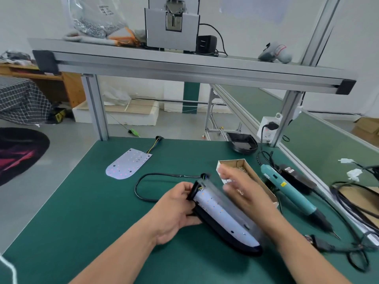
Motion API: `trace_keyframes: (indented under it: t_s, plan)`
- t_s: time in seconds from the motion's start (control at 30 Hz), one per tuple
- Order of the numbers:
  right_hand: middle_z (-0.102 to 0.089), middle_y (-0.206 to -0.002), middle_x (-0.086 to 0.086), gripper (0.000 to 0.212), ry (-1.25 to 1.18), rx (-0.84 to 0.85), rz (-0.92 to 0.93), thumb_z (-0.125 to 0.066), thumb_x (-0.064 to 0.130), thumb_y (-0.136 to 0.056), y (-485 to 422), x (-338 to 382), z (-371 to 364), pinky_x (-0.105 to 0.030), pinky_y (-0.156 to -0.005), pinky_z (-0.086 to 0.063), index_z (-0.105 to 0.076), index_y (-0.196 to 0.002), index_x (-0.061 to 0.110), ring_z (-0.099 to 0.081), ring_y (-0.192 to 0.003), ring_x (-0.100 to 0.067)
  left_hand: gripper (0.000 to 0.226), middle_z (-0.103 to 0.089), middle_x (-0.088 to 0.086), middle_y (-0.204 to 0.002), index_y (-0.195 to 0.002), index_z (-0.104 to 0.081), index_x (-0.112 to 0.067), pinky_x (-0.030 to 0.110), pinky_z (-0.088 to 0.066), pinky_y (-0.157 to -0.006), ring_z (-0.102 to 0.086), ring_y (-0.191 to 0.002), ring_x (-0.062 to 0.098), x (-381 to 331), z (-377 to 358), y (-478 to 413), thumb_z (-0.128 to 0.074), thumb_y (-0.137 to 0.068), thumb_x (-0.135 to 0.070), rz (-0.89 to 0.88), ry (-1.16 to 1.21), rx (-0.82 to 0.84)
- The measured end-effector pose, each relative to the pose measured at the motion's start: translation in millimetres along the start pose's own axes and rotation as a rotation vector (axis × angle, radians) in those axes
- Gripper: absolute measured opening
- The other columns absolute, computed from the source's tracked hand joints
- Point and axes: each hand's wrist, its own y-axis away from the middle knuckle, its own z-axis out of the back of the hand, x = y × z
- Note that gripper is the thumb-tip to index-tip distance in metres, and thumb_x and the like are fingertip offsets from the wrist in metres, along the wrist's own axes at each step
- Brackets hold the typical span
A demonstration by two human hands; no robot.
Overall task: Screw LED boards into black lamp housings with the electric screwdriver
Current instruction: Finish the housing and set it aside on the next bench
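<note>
A: Where is the lamp housing (pixel 223 232) held?
B: Its top end is gripped by the curled fingers of the left hand (pixel 176 210). The blurred right hand (pixel 246 191) is stretched out over the white board (pixel 217 210).

A green-topped bench (pixel 82 222) under an aluminium shelf (pixel 184 66) (evenly lit) stands on grey floor (pixel 51 160) beside a wooden desk (pixel 67 87).

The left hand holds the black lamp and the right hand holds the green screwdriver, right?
Not quite. The head view shows the green screwdriver lying on the table, apart from the right hand. The left hand does hold the black lamp.
</note>
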Motion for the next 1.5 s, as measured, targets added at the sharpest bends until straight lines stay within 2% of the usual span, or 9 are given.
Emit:
trace_keyframes:
  t_s: [0.13, 0.3, 0.53, 0.73, 0.83, 0.9, 1.0, 1.23, 1.5]
  plan:
    - [-0.056, -0.135, 0.025, 0.059, -0.059, 0.184, -0.073, -0.05, 0.006, -0.108, -18.0, 11.8, -27.4, -0.004, -0.099, -0.036, -0.043, -0.157, 0.037, -0.056, -0.12, 0.007, 0.018, -0.068, 0.027, -0.111, -0.113, -0.066, 0.0, 0.047, -0.062, -0.09, -0.069, -0.106, 0.037, -4.8, 0.7, 4.0, -0.062, -0.098, -0.007, -0.039, -0.036, 0.091]
    - [-0.065, -0.126, 0.023, 0.045, -0.08, 0.097, -0.054, -0.064, 0.005, -0.101, -36.2, 12.8, -38.1, -0.009, -0.099, -0.038, -0.063, -0.138, 0.032, -0.057, -0.119, 0.009, 0.022, -0.072, 0.03, -0.118, -0.116, -0.065, 0.012, 0.039, -0.054, -0.094, -0.069, -0.1, 0.029, -11.4, 13.1, 1.7, -0.06, -0.097, 0.003, -0.159, -0.234, -0.045]
    - [-0.067, -0.109, 0.02, 0.036, -0.176, -0.036, 0.001, -0.077, 0.051, -0.082, -30.9, 10.2, -30.7, -0.008, -0.093, -0.038, -0.062, -0.115, 0.052, -0.062, -0.114, -0.006, 0.008, -0.066, 0.006, -0.076, -0.086, -0.076, -0.013, 0.021, -0.049, -0.049, -0.06, -0.055, 0.018, -36.6, 28.5, -13.5, -0.075, -0.078, -0.013, 0.054, 0.001, -0.306]
    - [-0.064, -0.104, 0.015, 0.018, -0.131, 0.05, 0.14, -0.067, 0.042, -0.099, -25.8, 15.0, -41.1, -0.02, -0.09, -0.045, -0.061, -0.115, 0.041, -0.063, -0.103, -0.015, 0.055, -0.081, 0.007, -0.103, -0.107, -0.083, -0.017, 0.023, -0.059, -0.063, -0.077, -0.081, 0.017, -32.8, 49.1, -22.9, -0.087, -0.065, -0.052, 0.216, -0.313, -0.216]
    - [-0.062, -0.104, 0.014, 0.025, -0.038, 0.048, 0.197, -0.064, 0.034, -0.103, -26.9, 10.9, -40.5, -0.023, -0.089, -0.047, -0.066, -0.128, 0.037, -0.062, -0.101, -0.014, 0.041, -0.082, -0.012, -0.105, -0.109, -0.083, -0.044, 0.022, -0.061, -0.076, -0.078, -0.093, 0.004, -29.2, 61.2, -16.3, -0.084, -0.074, -0.066, 0.148, -0.41, -0.233]
    - [-0.058, -0.101, 0.013, 0.035, 0.003, 0.056, 0.212, -0.061, 0.031, -0.105, -26.3, 8.5, -40.4, -0.024, -0.086, -0.046, -0.066, -0.139, 0.028, -0.06, -0.097, -0.013, 0.032, -0.072, -0.034, -0.112, -0.121, -0.07, -0.064, 0.014, -0.052, -0.092, -0.068, -0.101, -0.012, -29.4, 73.9, -6.2, -0.064, -0.098, -0.042, -0.032, -0.81, -0.204]
    - [-0.058, -0.105, 0.008, 0.04, 0.085, 0.096, 0.244, -0.055, 0.025, -0.107, -24.6, 8.0, -40.3, -0.025, -0.09, -0.046, -0.061, -0.147, 0.02, -0.058, -0.101, -0.009, 0.074, -0.064, -0.029, -0.134, -0.143, -0.062, -0.043, 0.025, -0.045, -0.116, -0.059, -0.124, -0.011, -26.9, 82.5, 3.6, -0.034, -0.097, 0.008, -0.197, -1.093, -0.236]
    - [-0.066, -0.099, 0.033, 0.02, 0.098, 0.043, 0.104, -0.07, 0.029, -0.099, -24.6, 18.6, -40.5, -0.01, -0.079, -0.044, -0.055, -0.102, 0.041, -0.064, -0.095, 0.005, 0.04, -0.067, -0.028, -0.13, -0.137, -0.061, -0.045, 0.012, -0.044, -0.104, -0.06, -0.126, -0.005, -25.5, 26.5, 14.2, -0.062, -0.098, -0.052, -0.47, -0.859, -0.089]
    - [-0.062, -0.094, 0.012, 0.004, 0.223, 0.017, 0.221, -0.058, 0.025, -0.102, -23.1, 25.9, -49.0, -0.034, -0.075, -0.047, -0.055, -0.103, 0.027, -0.055, -0.086, -0.01, 0.014, -0.069, -0.015, -0.103, -0.113, -0.071, -0.037, 0.034, -0.053, -0.086, -0.065, -0.098, 0.013, -15.3, 28.0, 3.6, -0.065, -0.1, -0.037, -0.564, -0.991, -0.17]
